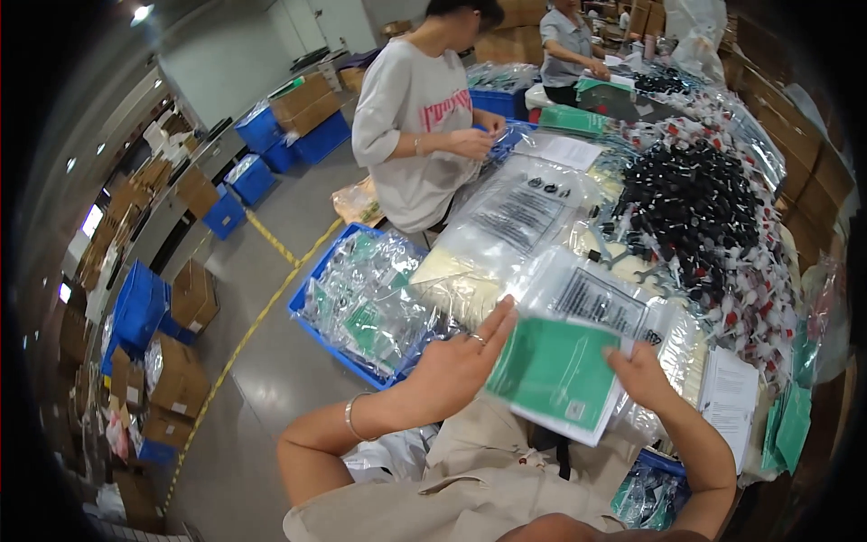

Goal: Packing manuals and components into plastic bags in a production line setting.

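A green booklet (553, 372) with white pages is tilted above my lap, at the table's near edge. My right hand (643, 375) grips its right side, thumb on top of the cover. At its upper left edge is my left hand (461, 369), fingers stretched out straight; whether they touch the booklet I cannot tell. Just beyond the booklet lies a clear plastic bag (601, 298) with a printed block of dark text. Farther back a stack of similar clear bags (515, 212) rests on the table. Open-ended wrenches (621, 256) lie right of them.
A large pile of black parts (691, 203) with small white bags covers the table's right. Printed sheets (727, 402) and green booklets (787, 425) sit near right. A blue bin (302, 312) of bagged items stands left. Two people work across, one in a white shirt (397, 126).
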Tool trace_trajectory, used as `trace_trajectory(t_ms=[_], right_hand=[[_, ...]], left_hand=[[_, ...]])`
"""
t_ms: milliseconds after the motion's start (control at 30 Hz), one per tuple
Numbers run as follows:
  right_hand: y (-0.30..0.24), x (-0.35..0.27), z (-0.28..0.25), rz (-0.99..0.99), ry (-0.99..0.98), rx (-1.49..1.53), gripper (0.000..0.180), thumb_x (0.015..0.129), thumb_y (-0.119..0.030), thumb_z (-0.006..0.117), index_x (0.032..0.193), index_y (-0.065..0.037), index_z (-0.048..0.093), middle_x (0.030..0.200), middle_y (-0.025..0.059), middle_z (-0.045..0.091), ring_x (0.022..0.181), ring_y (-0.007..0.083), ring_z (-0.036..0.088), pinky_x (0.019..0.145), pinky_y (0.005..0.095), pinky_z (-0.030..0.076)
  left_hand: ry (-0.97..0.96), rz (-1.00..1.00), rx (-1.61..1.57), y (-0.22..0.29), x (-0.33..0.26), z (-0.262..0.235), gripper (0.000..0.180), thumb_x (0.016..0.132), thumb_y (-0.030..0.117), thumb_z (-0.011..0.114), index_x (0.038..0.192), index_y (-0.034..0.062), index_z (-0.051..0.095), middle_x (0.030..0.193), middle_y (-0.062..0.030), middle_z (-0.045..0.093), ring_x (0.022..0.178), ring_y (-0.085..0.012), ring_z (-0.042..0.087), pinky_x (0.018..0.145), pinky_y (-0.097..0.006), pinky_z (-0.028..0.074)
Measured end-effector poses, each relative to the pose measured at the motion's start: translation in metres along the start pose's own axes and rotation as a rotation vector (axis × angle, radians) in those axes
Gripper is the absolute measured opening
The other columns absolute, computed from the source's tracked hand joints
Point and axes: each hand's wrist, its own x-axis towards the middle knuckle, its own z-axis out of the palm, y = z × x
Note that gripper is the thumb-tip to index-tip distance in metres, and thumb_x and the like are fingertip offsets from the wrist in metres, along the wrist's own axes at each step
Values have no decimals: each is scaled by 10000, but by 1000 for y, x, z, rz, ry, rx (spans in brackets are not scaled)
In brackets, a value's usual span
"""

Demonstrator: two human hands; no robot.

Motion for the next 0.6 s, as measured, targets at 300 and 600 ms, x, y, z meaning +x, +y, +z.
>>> trace_trajectory(t_ms=[300,600], right_hand=[[8,-2,13,-109,-59,-56,224,962,-160,462,918,7,605,709,17,605,627,64,551,546,242,453],[-6,-5,25,-22,-271,-140,242,982,-184,415,982,22,542,626,62,601,422,117,559,348,235,437]], left_hand=[[115,69,-150,12,13,24,858,596,-77,542,1389,-97,216,1471,-284,188,539,-226,567,416,-317,413],[184,12,-127,11,13,35,855,592,-76,548,1387,-78,234,1481,-252,197,595,-240,587,437,-326,439]])
